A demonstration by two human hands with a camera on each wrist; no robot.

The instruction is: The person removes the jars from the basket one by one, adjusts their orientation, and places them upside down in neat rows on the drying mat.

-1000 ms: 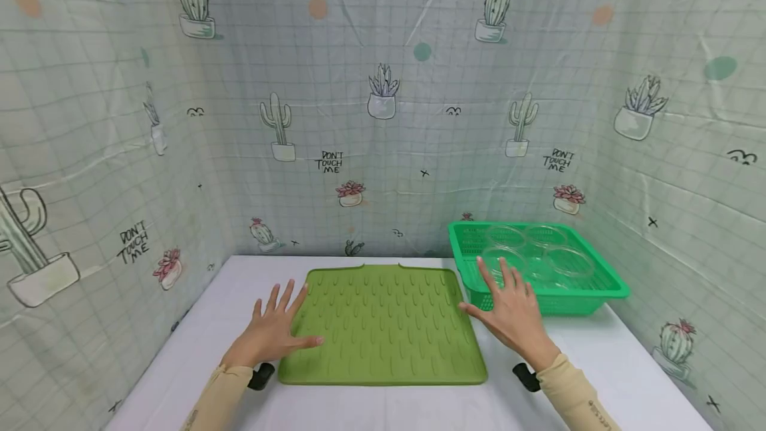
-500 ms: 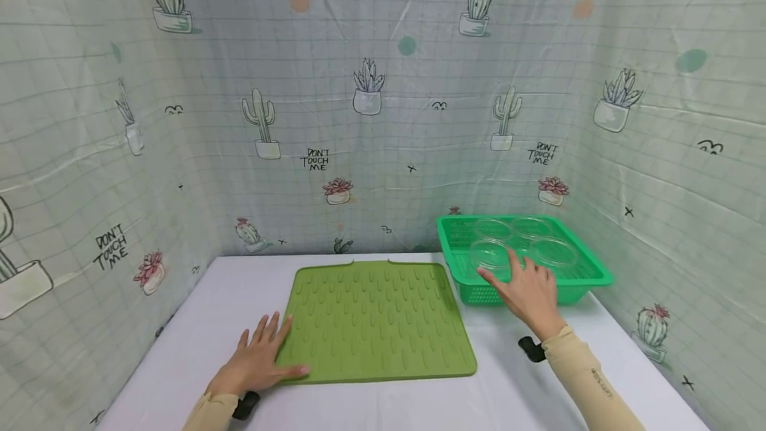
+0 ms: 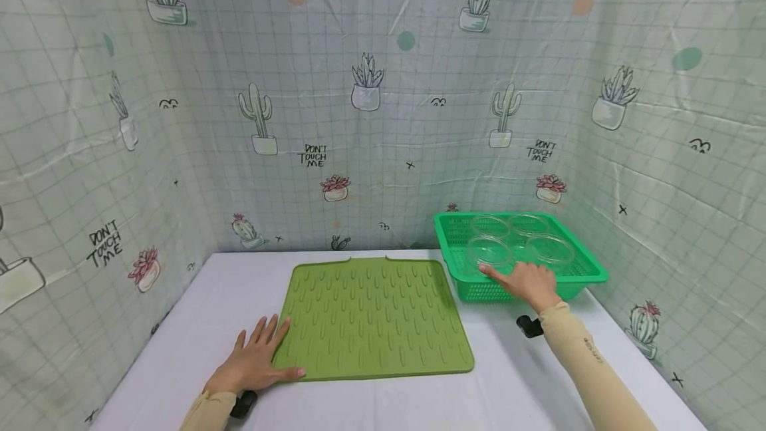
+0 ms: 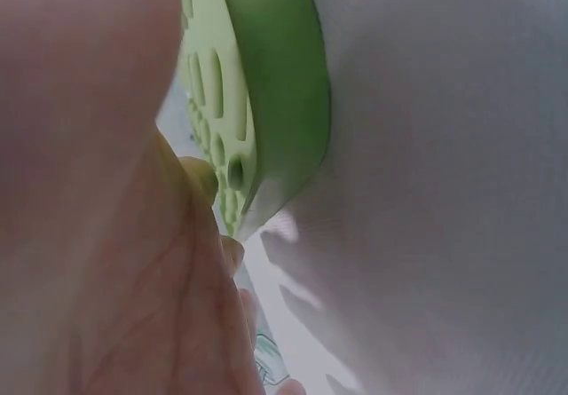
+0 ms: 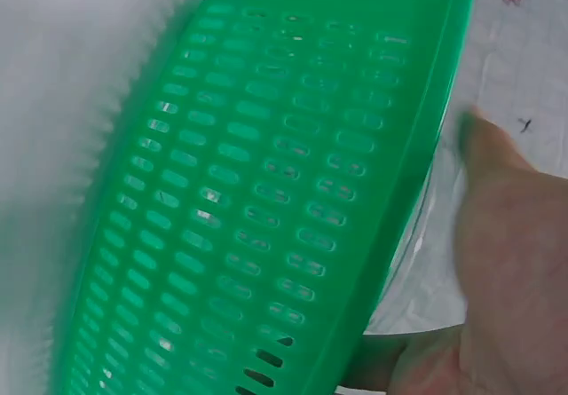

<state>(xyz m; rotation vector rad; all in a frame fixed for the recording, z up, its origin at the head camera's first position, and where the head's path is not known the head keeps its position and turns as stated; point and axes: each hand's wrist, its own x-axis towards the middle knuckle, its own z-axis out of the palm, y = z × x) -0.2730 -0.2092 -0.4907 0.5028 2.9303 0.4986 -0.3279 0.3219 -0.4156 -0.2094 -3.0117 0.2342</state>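
My left hand (image 3: 251,361) lies with its fingers spread at the near left corner of a green ridged mat (image 3: 377,318). Its thumb rests on the mat's front edge, and the left wrist view shows the mat's thick side (image 4: 284,75) beside the palm. Over the near rim of a green perforated basket (image 3: 497,291) reaches my right hand (image 3: 532,283), thumb stretched out and fingers dipping inside. Just past that thumb sits a clear round dish (image 3: 487,251). From the right wrist, the thumb (image 5: 497,155) stands apart from the fingers, which are partly hidden by the basket rim.
More clear round dishes (image 3: 549,249) sit in the basket at the back right of the white table (image 3: 359,408). Cactus-printed sheets (image 3: 383,132) close in the back and both sides.
My right hand has moved from above the basket down over its near rim, fingers dropping inside. My left hand has come down onto the mat's near left corner. The view has shifted slightly.
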